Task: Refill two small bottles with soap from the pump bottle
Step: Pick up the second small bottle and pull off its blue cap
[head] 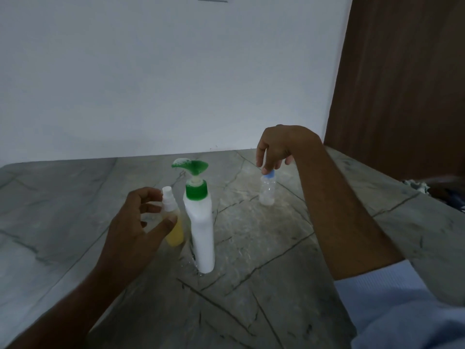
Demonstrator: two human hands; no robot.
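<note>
A white pump bottle [201,230] with a green collar and green pump head stands upright mid-table, with foam on its nozzle. Just left of it stands a small bottle of yellow liquid [174,222] with a white cap. My left hand [138,222] curls loosely around that bottle; its thumb tip touches the side, while the fingers sit apart from the cap. To the right stands a small clear bottle [267,191] with a blue cap. My right hand [279,147] reaches down from above and pinches the blue cap with its fingertips.
The bottles stand on a grey marble surface [264,285] with dark veins against a white wall. A brown wooden panel [402,79] rises at the right. Some dark patterned cloth [445,190] lies at the right edge.
</note>
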